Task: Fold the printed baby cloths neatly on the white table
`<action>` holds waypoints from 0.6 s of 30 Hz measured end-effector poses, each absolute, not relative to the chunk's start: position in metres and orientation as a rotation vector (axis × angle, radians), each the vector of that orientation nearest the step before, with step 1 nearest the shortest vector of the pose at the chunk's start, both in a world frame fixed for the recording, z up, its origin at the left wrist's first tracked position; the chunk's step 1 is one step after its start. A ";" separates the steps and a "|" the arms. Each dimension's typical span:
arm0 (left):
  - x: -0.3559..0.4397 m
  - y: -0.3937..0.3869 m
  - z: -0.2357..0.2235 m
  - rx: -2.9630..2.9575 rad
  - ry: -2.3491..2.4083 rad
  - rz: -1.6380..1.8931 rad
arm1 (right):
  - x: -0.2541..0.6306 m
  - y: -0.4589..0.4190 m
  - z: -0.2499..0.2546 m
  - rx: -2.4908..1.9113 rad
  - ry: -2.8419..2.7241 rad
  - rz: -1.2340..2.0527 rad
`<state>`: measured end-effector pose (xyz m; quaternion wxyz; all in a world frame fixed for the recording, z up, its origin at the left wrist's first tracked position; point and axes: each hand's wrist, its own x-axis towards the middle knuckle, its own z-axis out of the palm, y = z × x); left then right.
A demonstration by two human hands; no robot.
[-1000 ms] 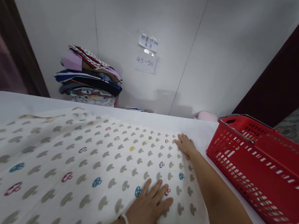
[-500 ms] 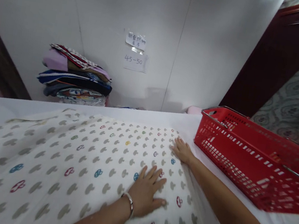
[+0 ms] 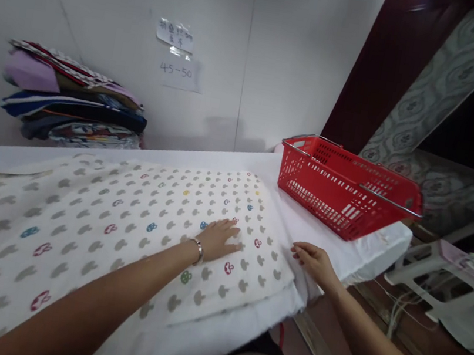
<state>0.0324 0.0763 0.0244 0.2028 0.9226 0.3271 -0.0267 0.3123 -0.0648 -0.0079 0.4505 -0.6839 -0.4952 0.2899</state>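
A cream cloth [image 3: 134,209] printed with grey and coloured mushrooms lies spread over the white-covered table. My left hand [image 3: 216,240], with a bracelet at the wrist, rests flat on the cloth's right part, fingers spread. Beyond the cloth's right edge, my right hand [image 3: 313,262] has its fingers drawn together at a fold of the white table cover [image 3: 302,220], which it appears to pinch. The cloth's near right corner lies by the table's front edge. On the left, the cloth runs out of view.
A red plastic basket [image 3: 325,182] with metal handles stands at the table's right end. Folded fabrics [image 3: 79,103] are stacked at the back left, against the wall with paper signs [image 3: 177,70]. A white stool [image 3: 440,273] and cables are on the right.
My right hand has come off the cloth's far right edge, nearer to me, onto the white cover. My left hand stays flat on the cloth. The view has swung right.
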 end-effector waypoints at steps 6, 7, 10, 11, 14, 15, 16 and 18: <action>0.033 -0.009 0.032 2.672 0.591 0.289 | 0.293 -0.107 -0.010 -1.717 -1.222 0.914; 0.034 -0.020 0.031 2.680 0.571 0.311 | 0.291 -0.109 -0.009 -1.719 -1.231 0.940; 0.037 -0.039 0.023 2.721 0.624 0.312 | 0.285 -0.110 -0.006 -1.761 -1.240 0.989; 0.038 -0.042 0.020 2.738 0.644 0.304 | 0.283 -0.109 -0.004 -1.781 -1.240 1.009; 0.041 -0.045 0.014 2.784 0.665 0.283 | 0.277 -0.105 0.003 -1.815 -1.223 1.101; 0.042 -0.045 0.014 2.797 0.668 0.284 | 0.276 -0.104 0.005 -1.823 -1.220 1.132; 0.042 -0.046 0.013 2.810 0.673 0.284 | 0.275 -0.104 0.007 -1.835 -1.219 1.160; 0.042 -0.049 0.013 2.832 0.687 0.275 | 0.276 -0.104 0.009 -1.869 -1.235 1.181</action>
